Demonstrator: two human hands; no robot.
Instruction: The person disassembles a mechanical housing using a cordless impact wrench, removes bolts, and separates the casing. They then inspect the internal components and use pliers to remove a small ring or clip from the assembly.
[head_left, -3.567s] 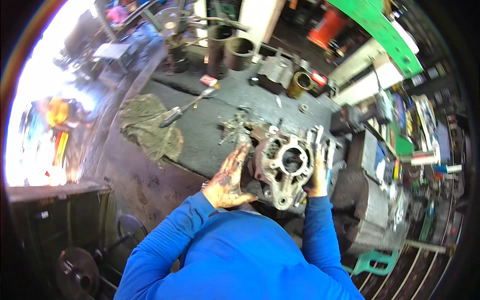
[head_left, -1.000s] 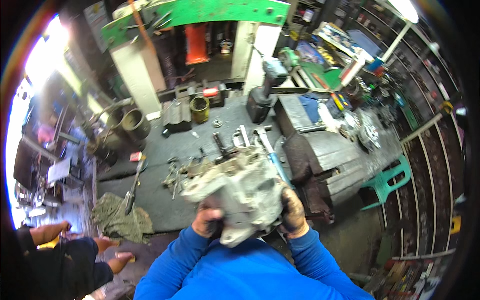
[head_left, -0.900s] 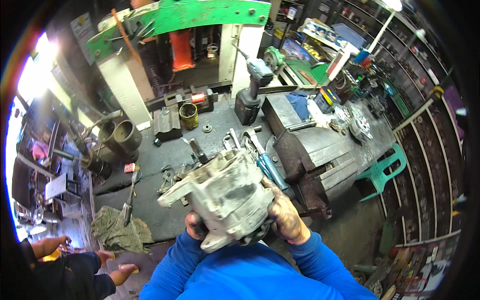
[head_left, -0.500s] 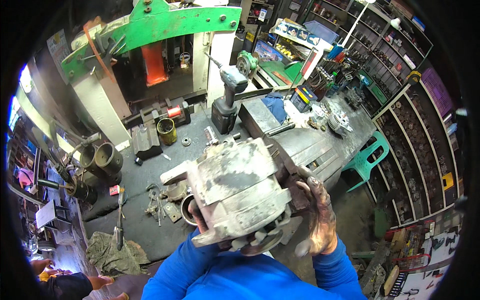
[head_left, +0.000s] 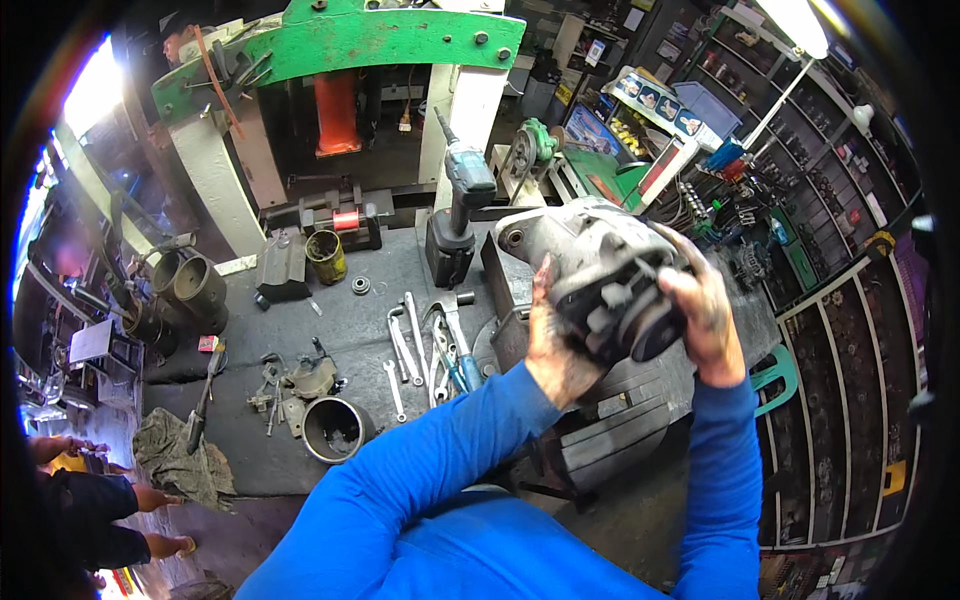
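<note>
A grimy grey alternator is held up between my two hands, above the right part of the bench. Its pulley and fan face toward me, tilted down. My left hand grips the lower left of the housing, its fingers partly hidden behind it. Wrapped over the right side is my right hand, thumb near the pulley. Below the alternator stands a big dark bench vise, partly covered by my left hand and the alternator.
Wrenches and a hammer lie on the bench, left of my hands. A cordless impact driver stands behind them. A metal cylinder, a rag and a yellow can sit further left. A person shows at lower left.
The alternator has moved right and away from me, turning so its pulley faces me. My right hand, earlier apart from it, now grips it. Wrenches and the hammer have come into sight.
</note>
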